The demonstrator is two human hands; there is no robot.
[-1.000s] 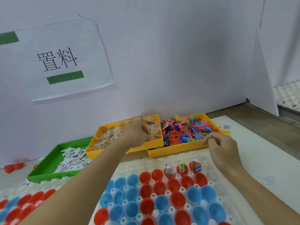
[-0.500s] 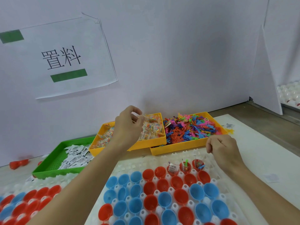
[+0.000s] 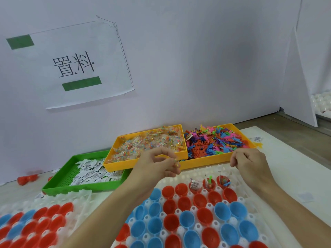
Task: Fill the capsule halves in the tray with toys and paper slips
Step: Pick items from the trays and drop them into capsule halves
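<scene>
Now left hand (image 3: 154,165) pinches a small packet (image 3: 176,162), hanging roughly upright.

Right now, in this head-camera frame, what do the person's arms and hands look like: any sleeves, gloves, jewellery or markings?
Both forearms are bare up to the frame's bottom edge: no sleeves show. The left hand and the right hand wear no gloves. No rings, watch, wristbands or markings are visible on the fingers or wrists from this view.

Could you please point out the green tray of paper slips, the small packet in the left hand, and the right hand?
green tray (image 3: 59,183): head view, bare perforated floor.
small packet (image 3: 176,162): head view, part showing beyond the fingertips.
left hand (image 3: 154,167): head view, back of hand.
right hand (image 3: 250,165): head view, back of hand.
</scene>
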